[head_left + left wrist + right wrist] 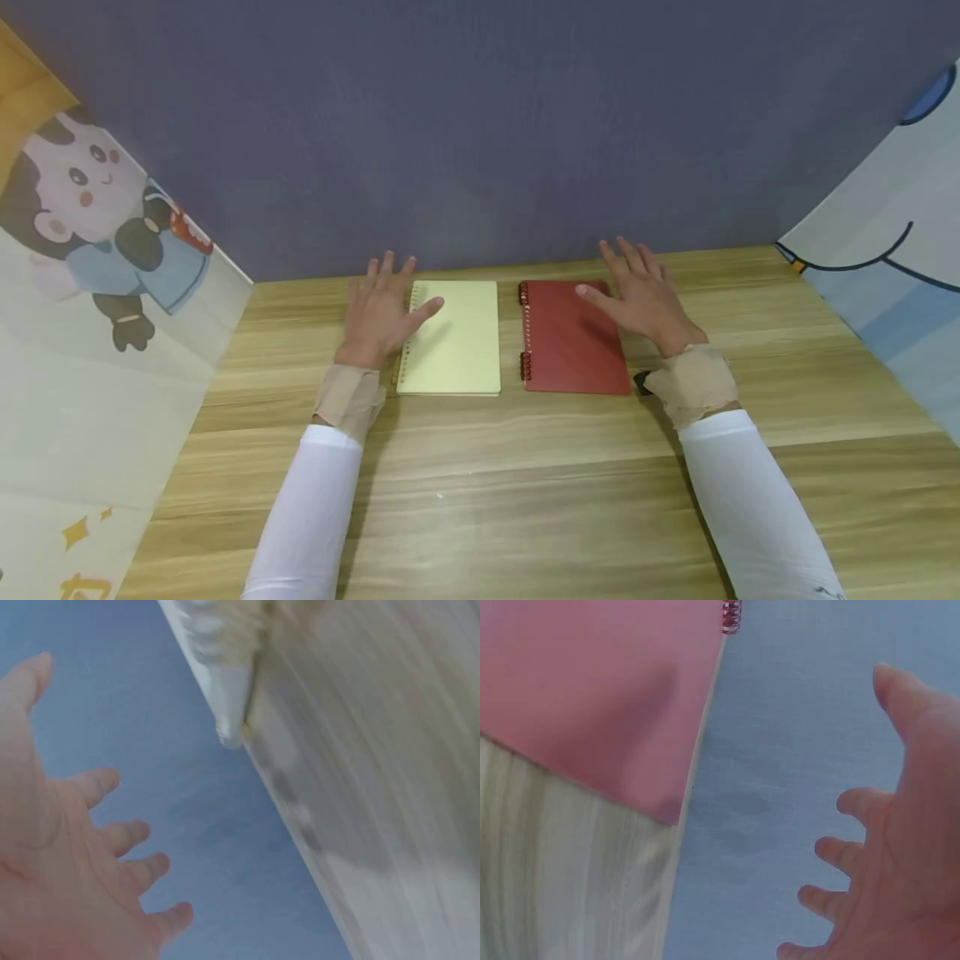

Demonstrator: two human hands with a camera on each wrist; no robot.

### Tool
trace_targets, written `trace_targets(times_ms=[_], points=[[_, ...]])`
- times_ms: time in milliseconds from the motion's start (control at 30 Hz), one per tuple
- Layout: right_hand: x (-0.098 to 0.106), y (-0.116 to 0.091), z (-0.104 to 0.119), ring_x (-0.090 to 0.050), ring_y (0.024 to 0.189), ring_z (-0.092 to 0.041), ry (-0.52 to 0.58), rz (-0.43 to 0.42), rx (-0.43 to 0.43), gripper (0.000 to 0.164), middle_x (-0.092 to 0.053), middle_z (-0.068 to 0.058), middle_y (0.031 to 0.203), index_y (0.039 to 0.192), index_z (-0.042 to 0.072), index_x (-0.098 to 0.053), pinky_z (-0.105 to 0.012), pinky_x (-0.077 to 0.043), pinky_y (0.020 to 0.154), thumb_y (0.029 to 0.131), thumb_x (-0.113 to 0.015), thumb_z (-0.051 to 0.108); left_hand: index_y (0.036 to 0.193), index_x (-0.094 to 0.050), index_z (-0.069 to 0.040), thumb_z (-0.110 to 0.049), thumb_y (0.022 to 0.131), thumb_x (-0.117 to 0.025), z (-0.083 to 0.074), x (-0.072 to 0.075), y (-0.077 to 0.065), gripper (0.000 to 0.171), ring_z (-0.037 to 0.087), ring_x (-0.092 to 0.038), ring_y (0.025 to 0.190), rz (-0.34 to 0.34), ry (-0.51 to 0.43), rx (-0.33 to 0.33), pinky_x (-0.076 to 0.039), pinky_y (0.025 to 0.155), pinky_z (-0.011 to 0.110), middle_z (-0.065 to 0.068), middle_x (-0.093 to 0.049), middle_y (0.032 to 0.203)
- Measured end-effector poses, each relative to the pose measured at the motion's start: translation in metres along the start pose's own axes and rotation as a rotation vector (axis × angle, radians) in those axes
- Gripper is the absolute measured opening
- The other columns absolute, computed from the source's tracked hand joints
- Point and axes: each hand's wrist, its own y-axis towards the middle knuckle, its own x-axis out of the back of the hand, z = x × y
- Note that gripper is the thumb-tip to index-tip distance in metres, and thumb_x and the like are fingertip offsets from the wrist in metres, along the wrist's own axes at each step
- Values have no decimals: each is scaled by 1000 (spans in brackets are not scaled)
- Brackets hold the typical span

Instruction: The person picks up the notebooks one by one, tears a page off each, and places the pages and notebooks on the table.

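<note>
Two ring-bound notebooks lie side by side on the wooden table. The pale yellow notebook is on the left, its binding along its left edge. To its right lies the red notebook, also bound on the left; its corner fills the upper left of the right wrist view. My left hand is spread over the yellow notebook's bound edge and holds nothing. Fingers apart, my right hand hovers by the red notebook's upper right corner, thumb above the cover. In the wrist views both palms show bare.
A dark blue-grey panel rises behind the notebooks at the table's far edge. White side walls with cartoon prints flank the table. A small black object lies by the right wrist, partly hidden.
</note>
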Motion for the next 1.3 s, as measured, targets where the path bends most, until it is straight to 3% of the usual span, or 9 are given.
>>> trace_targets(times_ms=[167,233,300,433,700,833,1033,1133,1300], points=[[3,0,8,-5,135,-41,6,43,29,84,-7,-11,152,148,26,-2,-62,-3,98,85,-33,71,137,-42,-15,-68,83,-41,-10,5,0,76,33,-31,130,23,-54,-85,-16,103,47,12,-42,138],[4,0,11,-12,134,-43,19,84,49,85,-12,-14,151,149,21,-8,-61,-10,99,85,-37,69,127,-53,-12,-60,84,-49,-16,7,0,64,30,-48,114,61,-73,-128,-32,94,43,10,-59,113],[5,-1,14,-20,131,-43,27,125,71,84,-19,-17,148,148,15,-16,-59,-17,98,85,-41,65,118,-58,-11,-52,83,-55,-23,9,-1,54,24,-56,94,125,-98,-166,-41,81,38,5,-63,92],[5,-3,23,-29,129,-38,42,208,113,75,-32,-17,142,142,9,-33,-52,-26,97,87,-45,58,109,-59,-12,-46,80,-62,-38,12,-7,45,16,-52,75,277,-133,-217,-41,71,31,0,-59,87],[7,-6,48,-52,108,-25,94,310,185,61,-54,-10,122,132,5,-45,-42,-38,89,90,-47,49,103,-57,-17,-56,70,-66,-77,10,-23,51,16,-45,87,399,-77,-257,-40,71,30,-3,-47,96],[4,-9,58,-53,106,-23,97,336,216,57,-56,-8,119,131,6,-47,-41,-39,87,90,-48,47,111,-53,-19,-68,62,-65,-95,5,-33,71,19,-41,92,426,22,-250,-40,65,31,0,-42,104],[2,-11,67,-52,105,-21,71,362,198,55,-56,-3,118,130,12,-49,-42,-39,85,90,-48,49,129,-47,-16,-72,58,-65,-110,1,-38,92,26,-42,96,383,151,-235,-42,63,33,8,-44,111],[4,-11,69,-51,106,-22,66,374,188,56,-54,-3,122,131,12,-48,-44,-38,87,89,-48,50,120,-53,-14,-68,62,-63,-111,3,-37,79,25,-45,89,367,157,-255,-42,63,33,7,-48,104],[4,-12,72,-51,107,-22,58,378,189,54,-54,-3,122,130,13,-48,-43,-38,87,89,-49,49,77,-54,-17,-55,66,-60,-106,9,-32,39,15,-45,62,369,42,-298,-39,54,29,-4,-47,71]])
